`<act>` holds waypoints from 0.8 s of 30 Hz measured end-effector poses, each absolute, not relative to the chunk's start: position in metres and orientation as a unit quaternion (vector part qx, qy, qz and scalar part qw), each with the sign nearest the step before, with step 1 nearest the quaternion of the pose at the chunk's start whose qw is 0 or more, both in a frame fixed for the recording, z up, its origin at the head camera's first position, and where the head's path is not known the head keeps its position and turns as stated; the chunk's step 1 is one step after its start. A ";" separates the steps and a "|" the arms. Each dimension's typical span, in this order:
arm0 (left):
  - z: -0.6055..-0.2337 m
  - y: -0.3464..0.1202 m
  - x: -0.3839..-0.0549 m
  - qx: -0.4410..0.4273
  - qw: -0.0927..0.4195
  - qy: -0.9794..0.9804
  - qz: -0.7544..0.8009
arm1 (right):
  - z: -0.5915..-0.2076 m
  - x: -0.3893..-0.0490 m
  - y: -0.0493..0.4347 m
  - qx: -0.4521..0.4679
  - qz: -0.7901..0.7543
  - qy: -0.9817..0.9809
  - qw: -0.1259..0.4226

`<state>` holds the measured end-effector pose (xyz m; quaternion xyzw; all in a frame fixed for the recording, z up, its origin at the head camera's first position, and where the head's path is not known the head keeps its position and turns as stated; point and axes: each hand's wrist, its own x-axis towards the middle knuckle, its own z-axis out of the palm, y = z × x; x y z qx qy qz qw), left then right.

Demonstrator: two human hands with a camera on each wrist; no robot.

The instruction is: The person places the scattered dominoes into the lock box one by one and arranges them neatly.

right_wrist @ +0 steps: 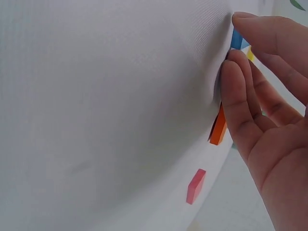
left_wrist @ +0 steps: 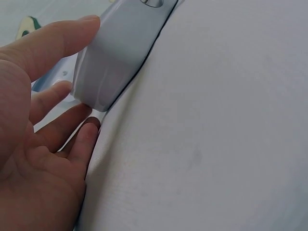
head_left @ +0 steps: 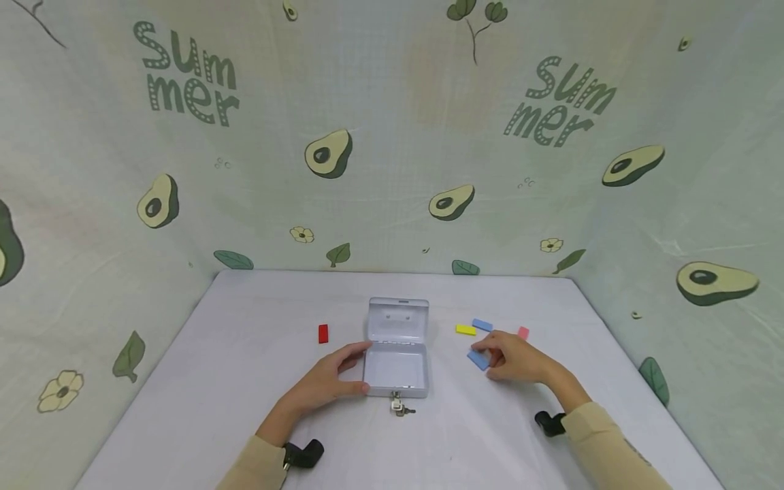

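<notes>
A small pale metal cash box [head_left: 396, 367] stands on the table with its lid [head_left: 398, 321] raised. At its left side is my left hand [head_left: 324, 381], thumb by the near corner and index finger by the hinge end. The left wrist view has these fingers [left_wrist: 77, 144] spread and relaxed around the box's corner [left_wrist: 103, 72]. Right of the box, my right hand [head_left: 514, 357] pinches a flat blue block [head_left: 478, 360] between thumb and fingers. Part of that block [right_wrist: 236, 39] shows between the fingertips in the right wrist view, close to the tabletop.
Beyond the right hand lie a yellow block [head_left: 465, 330], another blue block [head_left: 482, 324] and a pink block [head_left: 523, 333]. An orange block [right_wrist: 218, 127] shows beside the fingers. A red block [head_left: 323, 333] lies left of the box. Keys [head_left: 401, 410] hang at the box's front.
</notes>
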<state>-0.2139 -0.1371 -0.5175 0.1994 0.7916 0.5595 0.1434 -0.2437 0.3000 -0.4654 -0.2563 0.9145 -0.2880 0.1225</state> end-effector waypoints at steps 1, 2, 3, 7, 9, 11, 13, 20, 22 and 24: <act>-0.518 -0.137 -0.214 0.198 0.144 0.792 0.560 | -0.465 -0.244 0.299 -0.256 -0.290 0.914 0.124; -0.518 -0.138 -0.214 0.197 0.144 0.792 0.559 | -0.465 -0.244 0.299 -0.256 -0.291 0.914 0.124; -0.518 -0.138 -0.213 0.196 0.144 0.792 0.559 | -0.465 -0.244 0.298 -0.256 -0.290 0.914 0.123; -0.519 -0.140 -0.213 0.198 0.145 0.791 0.560 | -0.468 -0.246 0.298 -0.254 -0.286 0.917 0.117; -0.520 -0.140 -0.214 0.201 0.145 0.792 0.558 | -0.469 -0.246 0.298 -0.253 -0.285 0.917 0.116; -0.521 -0.140 -0.214 0.202 0.146 0.794 0.555 | -0.470 -0.247 0.298 -0.252 -0.287 0.917 0.115; -0.521 -0.140 -0.215 0.204 0.145 0.796 0.552 | -0.471 -0.247 0.298 -0.250 -0.289 0.917 0.114; -0.521 -0.140 -0.215 0.204 0.142 0.795 0.554 | -0.472 -0.247 0.297 -0.247 -0.295 0.916 0.116; -0.521 -0.140 -0.215 0.205 0.138 0.797 0.552 | -0.473 -0.248 0.297 -0.248 -0.296 0.915 0.119; -0.522 -0.140 -0.215 0.206 0.133 0.801 0.546 | -0.474 -0.249 0.296 -0.251 -0.296 0.914 0.121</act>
